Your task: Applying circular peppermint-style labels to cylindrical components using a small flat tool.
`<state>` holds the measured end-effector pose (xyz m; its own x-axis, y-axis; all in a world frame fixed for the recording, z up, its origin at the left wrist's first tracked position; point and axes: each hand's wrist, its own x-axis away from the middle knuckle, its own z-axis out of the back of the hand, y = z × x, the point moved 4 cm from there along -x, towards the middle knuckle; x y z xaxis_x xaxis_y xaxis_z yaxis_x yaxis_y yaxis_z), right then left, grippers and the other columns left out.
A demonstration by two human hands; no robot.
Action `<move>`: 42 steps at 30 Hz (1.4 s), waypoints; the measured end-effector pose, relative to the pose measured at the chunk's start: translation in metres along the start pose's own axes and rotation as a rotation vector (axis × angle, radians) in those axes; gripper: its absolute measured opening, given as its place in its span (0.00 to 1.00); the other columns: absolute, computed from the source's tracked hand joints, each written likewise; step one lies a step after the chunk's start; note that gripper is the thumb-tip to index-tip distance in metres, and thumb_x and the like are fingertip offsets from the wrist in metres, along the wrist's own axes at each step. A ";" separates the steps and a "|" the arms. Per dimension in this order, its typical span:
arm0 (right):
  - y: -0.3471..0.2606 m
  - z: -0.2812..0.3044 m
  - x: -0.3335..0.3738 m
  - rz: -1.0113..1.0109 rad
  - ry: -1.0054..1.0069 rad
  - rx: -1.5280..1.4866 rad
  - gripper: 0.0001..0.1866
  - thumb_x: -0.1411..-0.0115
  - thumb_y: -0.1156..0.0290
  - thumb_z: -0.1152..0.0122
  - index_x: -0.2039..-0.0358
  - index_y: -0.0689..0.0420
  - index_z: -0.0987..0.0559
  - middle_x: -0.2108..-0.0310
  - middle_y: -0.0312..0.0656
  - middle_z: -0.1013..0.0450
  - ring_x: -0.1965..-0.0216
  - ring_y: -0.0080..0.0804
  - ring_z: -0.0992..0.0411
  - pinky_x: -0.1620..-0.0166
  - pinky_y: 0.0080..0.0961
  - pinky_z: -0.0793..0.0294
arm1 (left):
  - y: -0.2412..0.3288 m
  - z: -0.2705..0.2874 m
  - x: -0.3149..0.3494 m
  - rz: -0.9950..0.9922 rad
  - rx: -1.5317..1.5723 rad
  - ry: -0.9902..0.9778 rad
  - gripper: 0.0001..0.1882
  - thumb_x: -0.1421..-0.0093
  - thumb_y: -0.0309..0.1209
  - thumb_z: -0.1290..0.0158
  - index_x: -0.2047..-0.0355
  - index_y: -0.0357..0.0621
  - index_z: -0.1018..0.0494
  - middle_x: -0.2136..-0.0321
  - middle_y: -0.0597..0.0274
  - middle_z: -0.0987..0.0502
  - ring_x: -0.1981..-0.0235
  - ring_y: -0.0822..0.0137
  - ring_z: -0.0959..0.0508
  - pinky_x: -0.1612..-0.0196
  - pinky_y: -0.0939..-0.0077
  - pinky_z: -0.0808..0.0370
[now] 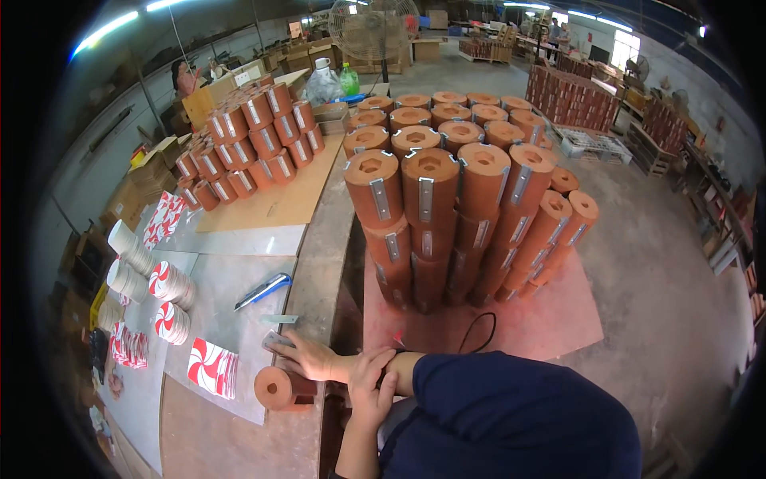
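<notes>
My right arm [495,407], in a navy sleeve, reaches left across my front. My right hand [309,356] lies at the table's edge with fingers stretched out, touching a small grey piece [275,342]; that piece is partly covered. My left hand [371,385] comes up from below and closes round my right wrist, where a dark band partly shows. Close below my right hand a reddish-brown cylinder [274,389] with a round hole lies on its side. Just beyond my fingers is a flat pale-green strip [278,319]. Farther up the table rests a blue utility knife [263,291].
Tall stacks of brown cylinders with metal strips [427,176] stand on a reddish board [578,311] at right. More cylinders [247,136] are piled at the table's far end. Stacked white discs [128,281] and red-and-white swirl sheets [211,367] lie at left. A fan [371,28] stands behind.
</notes>
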<state>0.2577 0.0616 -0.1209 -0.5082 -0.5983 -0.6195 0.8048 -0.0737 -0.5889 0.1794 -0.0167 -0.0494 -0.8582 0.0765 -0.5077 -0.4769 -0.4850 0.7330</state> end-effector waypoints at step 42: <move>-0.003 0.001 0.002 0.046 0.070 0.083 0.27 0.44 0.66 0.44 0.44 0.53 0.36 0.55 0.50 0.41 0.62 0.48 0.31 0.59 0.37 0.29 | -0.011 0.001 0.016 0.140 0.039 0.140 0.13 0.46 0.29 0.49 0.61 0.34 0.28 0.65 0.49 0.25 0.60 0.50 0.26 0.46 0.59 0.37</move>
<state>0.2547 0.0603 -0.1199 -0.4879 -0.5460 -0.6811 0.8488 -0.1148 -0.5161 0.1710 -0.0089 -0.0654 -0.8830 -0.1126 -0.4556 -0.3641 -0.4481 0.8165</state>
